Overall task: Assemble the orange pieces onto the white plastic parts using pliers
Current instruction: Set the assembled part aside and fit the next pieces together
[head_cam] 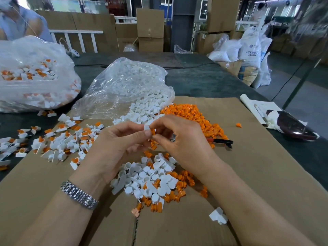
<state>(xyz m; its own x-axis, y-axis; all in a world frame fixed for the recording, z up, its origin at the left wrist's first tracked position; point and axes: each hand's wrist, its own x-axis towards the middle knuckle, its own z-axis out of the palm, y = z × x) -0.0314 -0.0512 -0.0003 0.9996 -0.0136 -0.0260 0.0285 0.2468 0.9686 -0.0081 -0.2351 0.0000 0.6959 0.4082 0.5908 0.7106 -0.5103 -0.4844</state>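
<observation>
My left hand (117,141) pinches a small white plastic part (146,127) at its fingertips. My right hand (182,139) pinches an orange piece (153,131) and holds it against that white part, above the cardboard sheet (248,166). Pliers (222,141) with red and black handles lie on the cardboard behind my right hand, partly hidden by it. Below my hands sits a mixed pile of white parts (150,176) and orange pieces (179,180). A heap of orange pieces (193,114) lies further back.
An open clear bag (124,86) spills white parts at the centre. Assembled white-and-orange pieces (62,141) are scattered on the left, and more fill a bag (32,77) at far left. A dark dish (291,125) and paper sit at right. A person's sleeve (21,23) shows top left.
</observation>
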